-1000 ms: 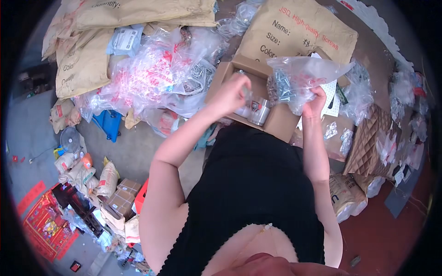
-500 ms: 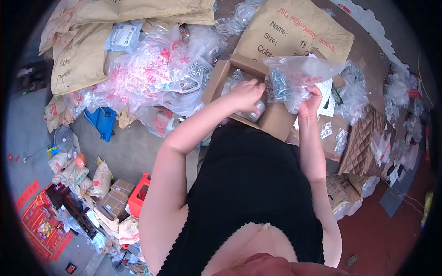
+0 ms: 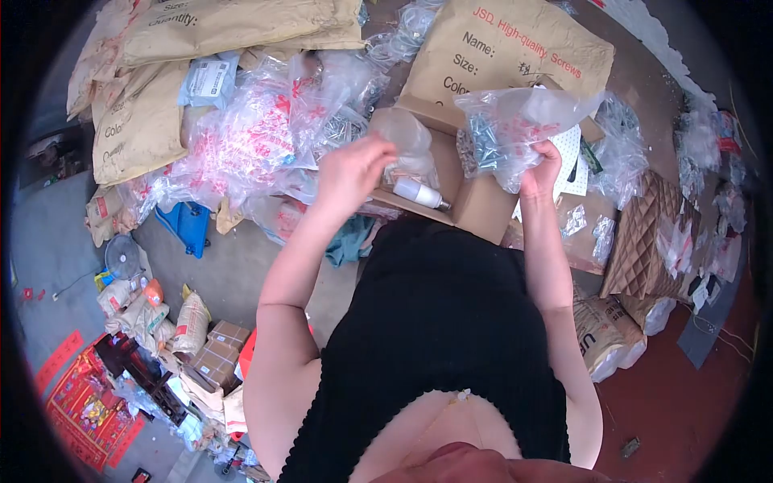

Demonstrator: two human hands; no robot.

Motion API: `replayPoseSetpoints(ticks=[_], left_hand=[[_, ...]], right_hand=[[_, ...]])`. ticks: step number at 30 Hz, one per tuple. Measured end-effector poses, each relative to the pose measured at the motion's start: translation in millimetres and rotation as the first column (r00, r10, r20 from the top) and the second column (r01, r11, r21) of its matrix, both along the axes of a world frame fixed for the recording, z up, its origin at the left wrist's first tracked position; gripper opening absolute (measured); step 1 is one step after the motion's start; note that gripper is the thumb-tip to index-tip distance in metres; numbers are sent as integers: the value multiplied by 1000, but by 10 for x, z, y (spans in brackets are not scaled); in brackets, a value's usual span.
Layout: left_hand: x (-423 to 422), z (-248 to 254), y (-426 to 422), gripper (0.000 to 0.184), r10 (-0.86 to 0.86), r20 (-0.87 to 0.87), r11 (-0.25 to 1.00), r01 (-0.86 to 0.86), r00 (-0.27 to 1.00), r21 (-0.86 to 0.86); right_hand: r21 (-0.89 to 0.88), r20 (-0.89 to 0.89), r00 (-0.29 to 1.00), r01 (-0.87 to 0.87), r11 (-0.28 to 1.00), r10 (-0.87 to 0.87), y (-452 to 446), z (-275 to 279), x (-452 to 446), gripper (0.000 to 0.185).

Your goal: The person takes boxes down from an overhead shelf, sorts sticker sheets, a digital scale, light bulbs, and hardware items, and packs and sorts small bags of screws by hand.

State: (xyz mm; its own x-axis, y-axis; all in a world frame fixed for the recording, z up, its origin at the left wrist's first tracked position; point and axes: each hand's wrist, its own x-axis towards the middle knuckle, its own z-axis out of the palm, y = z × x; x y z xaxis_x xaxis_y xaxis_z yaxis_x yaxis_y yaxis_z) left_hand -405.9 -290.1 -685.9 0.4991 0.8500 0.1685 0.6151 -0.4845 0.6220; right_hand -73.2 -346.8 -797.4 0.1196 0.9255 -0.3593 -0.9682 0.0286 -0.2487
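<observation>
My left hand (image 3: 356, 171) is at the left side of an open cardboard box (image 3: 485, 211), slightly blurred, with its fingers pinched on the edge of a clear plastic bag (image 3: 405, 135). The lower part of that bag is inside the box. A white light bulb (image 3: 419, 192) lies at the box's near edge, its metal base pointing right. My right hand (image 3: 541, 171) grips another clear plastic bag with red print (image 3: 527, 113) over the box's right side. Silvery-blue screws (image 3: 484, 143) show through its left part.
A large brown paper sack of screws (image 3: 515, 56) lies behind the box. Several red-printed plastic bags (image 3: 250, 133) are heaped to the left, with more paper sacks (image 3: 137, 137) beyond. A blue plastic piece (image 3: 187, 227) is below them. A quilted brown pad (image 3: 644, 241) lies at right.
My left hand has moved left out of the box, drawing up the clear bag's edge and uncovering the light bulb. My right hand stays nearly in place with the bag of screws.
</observation>
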Motion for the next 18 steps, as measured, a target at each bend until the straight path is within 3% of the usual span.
replayPoseSetpoints(ticks=[1,3,5,15,18], left_hand=[[-1,-69,-46,13,-98,-23,991,99,995,93],[67,-94,-110,12,-183,-43,980,185,982,74],[110,-180,-142,13,-327,-332,911,388,885,138],[0,-396,-171,17,-316,-330,913,379,890,149],[-3,-445,-209,14,-213,-282,958,256,936,126]], right_hand=[[6,2,1000,-7,1000,7,-1,-3,6,62],[9,8,1000,-17,1000,17,-1,15,17,62],[0,41,999,-25,1000,24,5,27,18,62],[5,5,998,-63,998,63,9,96,-21,56],[37,20,997,-72,997,71,3,153,-55,53]])
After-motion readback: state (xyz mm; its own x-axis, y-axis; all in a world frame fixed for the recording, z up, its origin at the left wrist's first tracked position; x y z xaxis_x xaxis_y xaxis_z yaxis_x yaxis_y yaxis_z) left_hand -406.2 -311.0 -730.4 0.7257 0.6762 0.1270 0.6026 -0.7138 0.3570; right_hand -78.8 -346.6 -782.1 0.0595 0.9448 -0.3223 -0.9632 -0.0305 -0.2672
